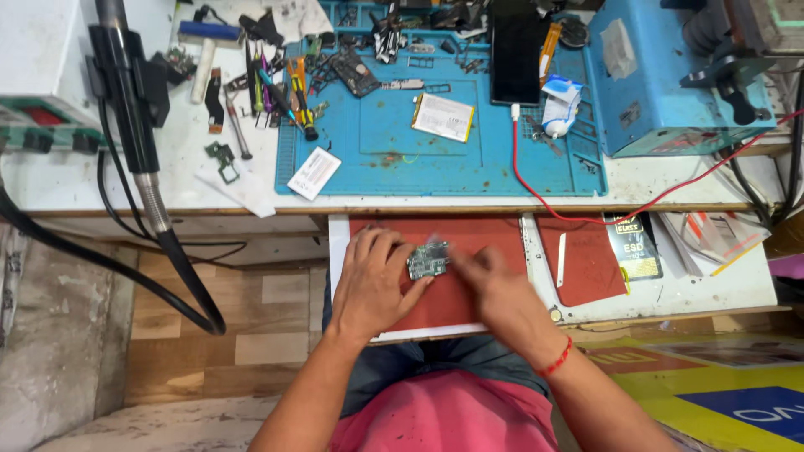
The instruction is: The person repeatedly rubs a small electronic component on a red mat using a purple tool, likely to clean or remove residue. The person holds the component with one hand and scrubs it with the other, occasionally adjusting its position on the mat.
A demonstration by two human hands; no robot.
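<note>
Here, the desk (126, 180) carries a blue work mat (377, 134) at 12 o'clock, and just below its front edge a red pad (486, 238) lies on a pull-out shelf. On that pad the left hand (373, 285) rests palm down with fingers curled, pinching a small green circuit board (427, 259) that sits at 2 o'clock from it. The right hand (494, 293), blurred, lies at 4 o'clock from the board, fingertips touching its edge; I cannot tell its grip.

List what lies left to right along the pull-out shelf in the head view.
Left hand → circuit board → right hand → white strip → black packet
</note>
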